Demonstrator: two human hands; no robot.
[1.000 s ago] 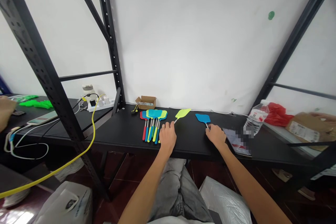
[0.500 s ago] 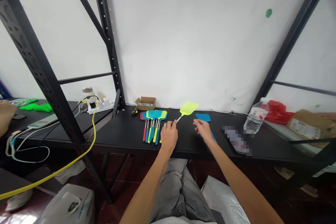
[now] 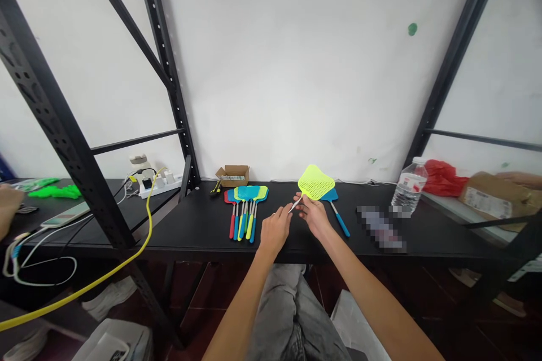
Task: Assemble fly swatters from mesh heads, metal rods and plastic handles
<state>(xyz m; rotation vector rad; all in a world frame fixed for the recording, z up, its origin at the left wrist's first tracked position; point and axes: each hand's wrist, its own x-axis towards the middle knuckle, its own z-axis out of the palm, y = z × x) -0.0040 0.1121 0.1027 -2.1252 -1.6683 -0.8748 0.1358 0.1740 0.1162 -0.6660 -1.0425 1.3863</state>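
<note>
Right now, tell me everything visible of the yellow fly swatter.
The yellow swatter has a broad, holed head and thin rod, apparently plastic and metal. It slants up rightward, its head partly hiding a blue swatter. The left hand holds its lower end, hiding the handle; the right hand is at its neck, contact unclear.

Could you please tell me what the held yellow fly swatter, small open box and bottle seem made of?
Held yellow fly swatter: matte head, probably plastic, given its fine perforations; shiny, narrow shaft, likely metal. Small open box: matte brown flaps, likely cardboard. Bottle: glossy and transparent, probably plastic.
</note>
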